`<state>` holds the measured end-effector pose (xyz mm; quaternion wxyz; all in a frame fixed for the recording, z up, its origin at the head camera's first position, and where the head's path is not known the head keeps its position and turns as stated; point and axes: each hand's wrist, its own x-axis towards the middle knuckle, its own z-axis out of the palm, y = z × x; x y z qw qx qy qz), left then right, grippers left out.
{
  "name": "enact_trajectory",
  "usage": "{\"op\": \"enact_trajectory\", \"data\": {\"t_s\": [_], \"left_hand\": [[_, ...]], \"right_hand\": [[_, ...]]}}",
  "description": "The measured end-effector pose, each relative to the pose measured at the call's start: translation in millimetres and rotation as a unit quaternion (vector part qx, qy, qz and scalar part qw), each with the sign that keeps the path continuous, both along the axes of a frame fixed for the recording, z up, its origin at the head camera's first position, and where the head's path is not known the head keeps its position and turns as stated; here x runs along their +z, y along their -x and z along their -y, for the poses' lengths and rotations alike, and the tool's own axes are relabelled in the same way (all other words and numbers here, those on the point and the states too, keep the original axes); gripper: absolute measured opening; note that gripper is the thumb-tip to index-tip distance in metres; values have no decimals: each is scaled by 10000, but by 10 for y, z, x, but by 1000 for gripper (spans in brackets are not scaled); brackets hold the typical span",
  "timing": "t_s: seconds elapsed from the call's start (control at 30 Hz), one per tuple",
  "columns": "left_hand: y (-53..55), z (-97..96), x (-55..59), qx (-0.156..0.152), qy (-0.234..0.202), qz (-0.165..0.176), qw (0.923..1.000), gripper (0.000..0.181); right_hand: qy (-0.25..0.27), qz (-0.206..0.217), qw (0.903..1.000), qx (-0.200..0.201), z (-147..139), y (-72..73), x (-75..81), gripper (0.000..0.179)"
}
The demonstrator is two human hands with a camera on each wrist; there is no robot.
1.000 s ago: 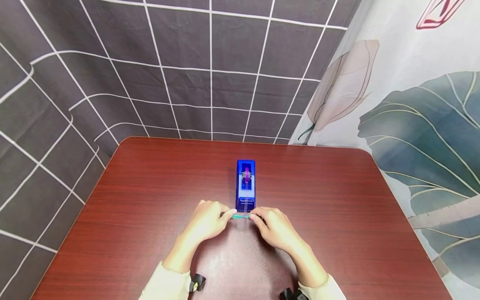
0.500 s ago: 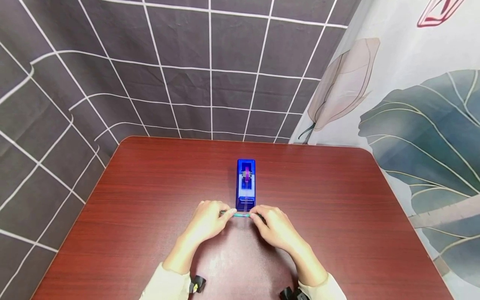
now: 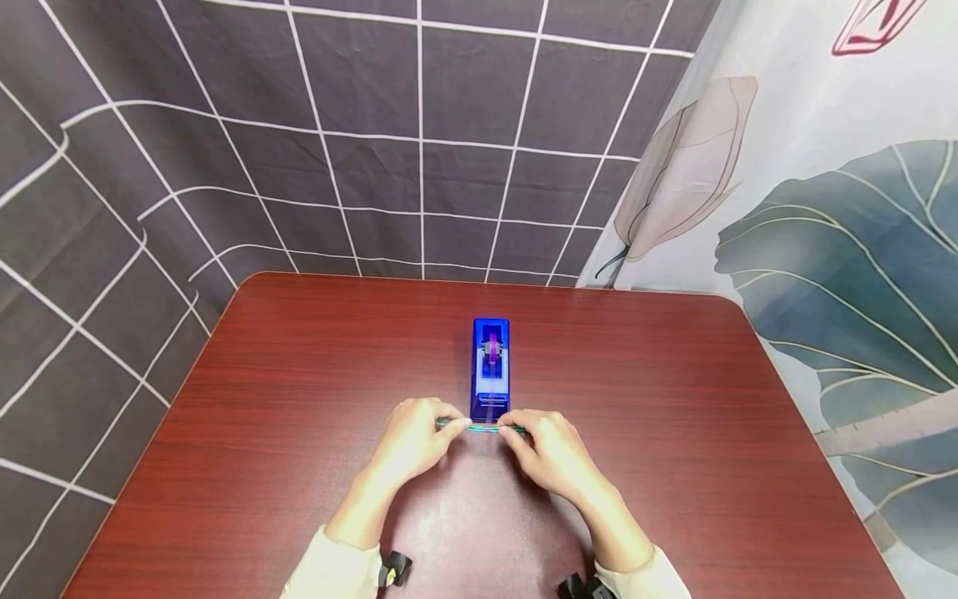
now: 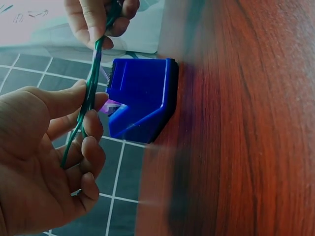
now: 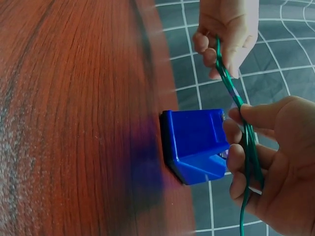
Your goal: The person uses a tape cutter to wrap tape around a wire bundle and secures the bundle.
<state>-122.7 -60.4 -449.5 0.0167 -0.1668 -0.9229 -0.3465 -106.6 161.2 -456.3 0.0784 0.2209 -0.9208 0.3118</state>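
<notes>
A bundle of thin green cord or wire stretches between both hands, just in front of a blue tape dispenser. The left hand pinches its left part between thumb and fingers; the right hand pinches the right part the same way. In the right wrist view, a loose end of the cord hangs below the right fingers. A strip of clear, purplish tape runs from the dispenser's toothed edge to the bundle between the hands. The dispenser holds a purple-cored tape roll.
The dispenser stands on a reddish-brown wooden table. Behind and left hangs a dark grey cloth with a white grid; to the right is a white curtain with leaf prints. Black wrist cameras sit at both sleeves.
The bundle has risen slightly toward the dispenser's front, and more of it shows past the fingertips on both sides. The hands hold nearly the same place; the dispenser stays put.
</notes>
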Motion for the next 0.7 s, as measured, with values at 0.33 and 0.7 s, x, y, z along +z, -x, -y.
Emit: {"op": "enact_trajectory", "data": {"t_s": [0.33, 0.7], "left_hand": [[-20, -4, -11, -11, -42, -137, 9999, 8], [-12, -35, 2, 92, -180, -204, 9996, 12]], "right_hand": [[12, -48, 9999, -144, 6, 1, 2, 4], [-355, 323, 9976, -500, 28, 35, 38, 19]]}}
